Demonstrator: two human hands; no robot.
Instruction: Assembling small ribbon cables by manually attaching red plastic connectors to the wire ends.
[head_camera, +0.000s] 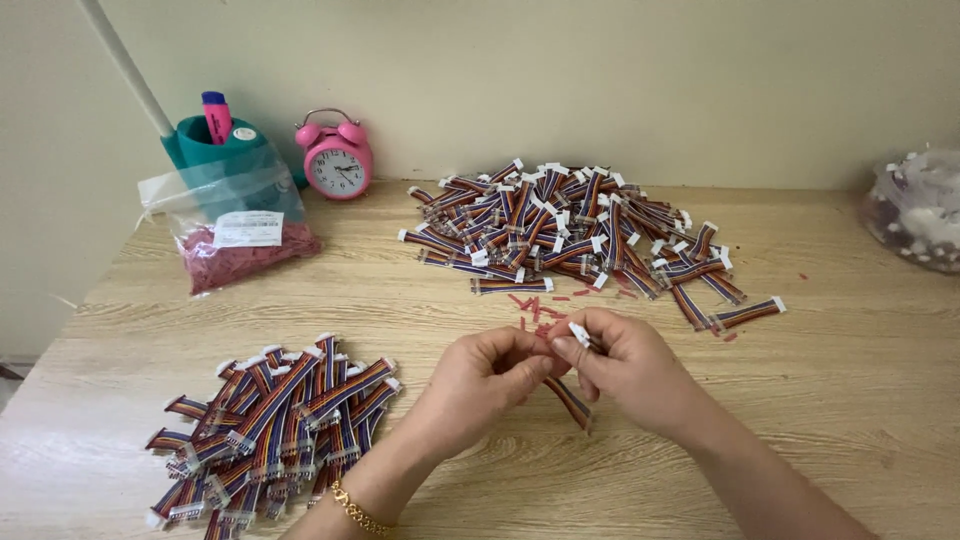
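One short ribbon cable, with wires striped in rainbow colours, is pinched between both hands. Its white plastic connector sits at the upper end, just above the right thumb, tilted toward the left hand. The free length hangs down and to the right below the hands, emerging beneath the right palm, its lower end near the wooden surface.
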